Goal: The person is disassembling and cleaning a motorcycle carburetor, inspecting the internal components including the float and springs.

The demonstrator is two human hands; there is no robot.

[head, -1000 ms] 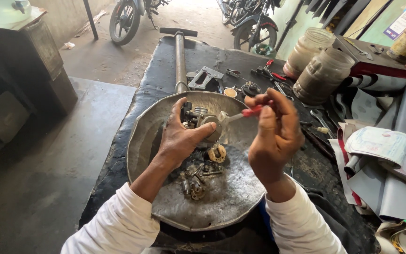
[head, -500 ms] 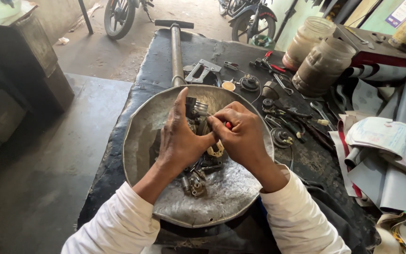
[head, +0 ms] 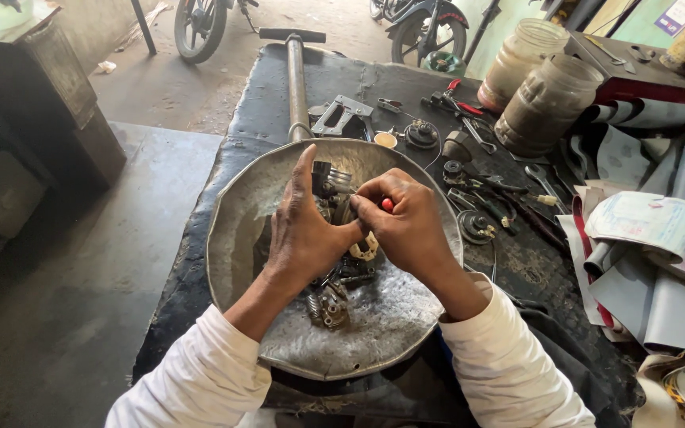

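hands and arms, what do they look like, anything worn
Both arms wear long white sleeves that end at the wrists. The left hand and right hand are bare: no gloves, and no rings or watch show.

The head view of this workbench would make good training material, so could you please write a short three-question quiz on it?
1. True or false: both hands work over the round metal pan.
2. What shows red in the right hand? A) a tool handle B) a rag C) a cap
3. Where do the two cloudy plastic jars stand relative to the pan?

Key:
1. True; the left hand steadies a small metal engine part there.
2. A; only a red tip shows between the fingers.
3. At the far right of the bench, beyond the scattered hand tools.
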